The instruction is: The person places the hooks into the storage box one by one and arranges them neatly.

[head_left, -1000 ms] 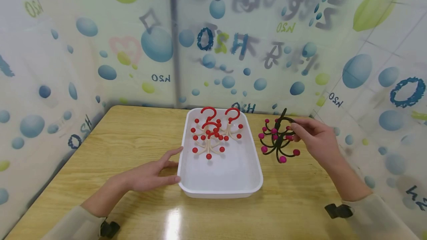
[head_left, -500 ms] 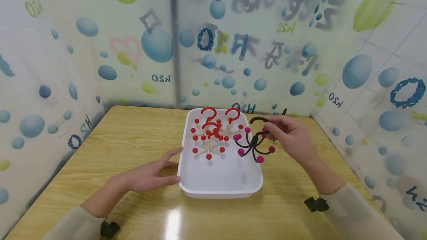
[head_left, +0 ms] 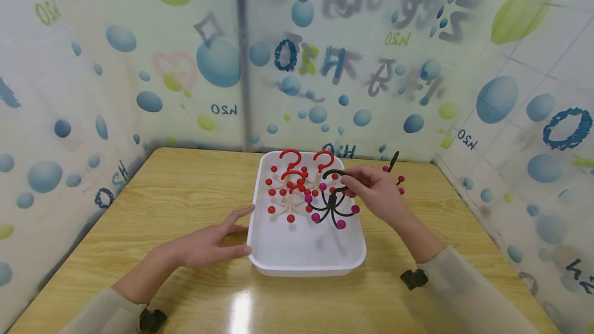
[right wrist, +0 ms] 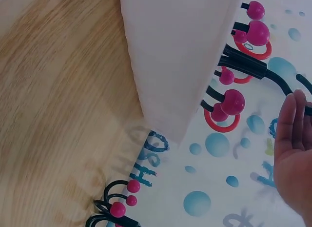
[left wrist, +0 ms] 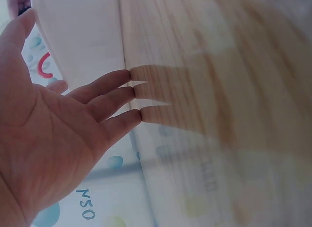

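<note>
My right hand (head_left: 378, 195) pinches the curved top of a black hanging hook (head_left: 332, 201) between thumb and fingers. Several bent arms with magenta balls spread from its stem, over the right part of a white tray (head_left: 297, 249). In the right wrist view, its black stem (right wrist: 246, 63) shows beyond the tray wall. Three cream hanging hooks (head_left: 290, 205) with red tops and red balls stand in the far half of the tray. My left hand (head_left: 204, 245) lies against the tray's left side, its fingers extended, as the left wrist view also shows.
A second black hook (head_left: 394, 161) with magenta balls stands on the wooden table (head_left: 185, 184) right of the tray, partly hidden behind my right hand. Patterned curtain-like walls (head_left: 325, 92) enclose the table at the back and sides.
My right hand has carried the black hook leftward from the table on the right to over the tray. The second black hook stays behind. My left hand has not moved.
</note>
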Demonstrator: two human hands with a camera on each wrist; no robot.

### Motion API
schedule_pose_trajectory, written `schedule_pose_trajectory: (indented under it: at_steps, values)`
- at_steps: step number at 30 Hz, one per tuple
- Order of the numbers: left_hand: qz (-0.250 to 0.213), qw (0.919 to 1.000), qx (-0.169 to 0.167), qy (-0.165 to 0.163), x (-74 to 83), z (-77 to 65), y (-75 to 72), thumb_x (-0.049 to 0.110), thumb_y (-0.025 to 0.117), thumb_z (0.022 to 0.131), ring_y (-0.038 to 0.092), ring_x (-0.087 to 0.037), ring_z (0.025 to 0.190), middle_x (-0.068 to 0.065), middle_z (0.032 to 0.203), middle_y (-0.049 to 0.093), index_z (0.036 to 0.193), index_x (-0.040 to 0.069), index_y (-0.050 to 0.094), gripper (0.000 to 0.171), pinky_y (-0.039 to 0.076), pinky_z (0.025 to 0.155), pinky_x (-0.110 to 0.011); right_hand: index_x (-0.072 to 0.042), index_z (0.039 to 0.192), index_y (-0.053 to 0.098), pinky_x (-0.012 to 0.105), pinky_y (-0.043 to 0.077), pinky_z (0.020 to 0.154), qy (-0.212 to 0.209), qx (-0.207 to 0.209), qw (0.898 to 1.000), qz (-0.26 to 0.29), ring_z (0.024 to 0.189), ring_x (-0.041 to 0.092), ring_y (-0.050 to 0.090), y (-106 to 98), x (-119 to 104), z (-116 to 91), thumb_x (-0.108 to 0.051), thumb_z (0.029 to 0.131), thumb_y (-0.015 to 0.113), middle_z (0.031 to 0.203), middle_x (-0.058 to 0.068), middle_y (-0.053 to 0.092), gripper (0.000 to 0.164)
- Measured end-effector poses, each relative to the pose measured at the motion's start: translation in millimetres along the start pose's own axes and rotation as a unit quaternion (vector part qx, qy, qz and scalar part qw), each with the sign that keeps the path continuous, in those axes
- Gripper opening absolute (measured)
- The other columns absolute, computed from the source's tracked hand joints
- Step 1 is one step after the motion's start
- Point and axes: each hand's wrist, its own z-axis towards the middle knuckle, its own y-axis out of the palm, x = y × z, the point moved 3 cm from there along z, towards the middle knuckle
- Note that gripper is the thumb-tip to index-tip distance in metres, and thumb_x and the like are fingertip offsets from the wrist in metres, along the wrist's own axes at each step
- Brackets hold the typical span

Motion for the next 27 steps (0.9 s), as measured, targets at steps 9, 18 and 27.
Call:
schedule_pose_trajectory:
  at_steps: [9,18,27]
  values:
    - [0.0,1.0,0.0,0.0,0.9,0.1,0.0,0.056,0.059,0.098,0.045,-0.036,0.144,-0.009,0.151,0.053,0.163,0.035,0.006,0.086,0.032,0.114,-0.064,-0.018,0.118,0.072,0.044,0.062,0.079,0.013,0.002,1.0,-0.016,0.084,0.024,0.07,6.3,9.8,9.2,-0.04,0.098,0.068,0.099,0.004,0.074,0.03]
    - [0.004,1.0,0.001,0.003,-0.8,0.8,-0.5,0.057,0.059,0.098,0.045,-0.036,0.143,-0.009,0.152,0.053,0.163,0.036,0.006,0.086,0.032,0.115,-0.064,-0.014,0.12,0.071,0.03,0.06,0.076,0.04,-0.01,0.999,-0.027,0.089,0.032,0.072,11.9,18.7,19.7,-0.035,0.1,0.067,0.107,0.011,0.074,0.03]
    - [-0.001,1.0,-0.001,0.0,-3.0,1.3,-0.4,0.057,0.06,0.098,0.044,-0.036,0.144,-0.007,0.152,0.053,0.162,0.037,0.006,0.086,0.032,0.115,-0.065,-0.013,0.12,0.07,0.052,0.058,0.091,0.067,-0.035,0.997,-0.014,0.094,0.031,0.072,18.0,23.0,24.2,-0.031,0.1,0.068,0.105,0.008,0.074,0.027]
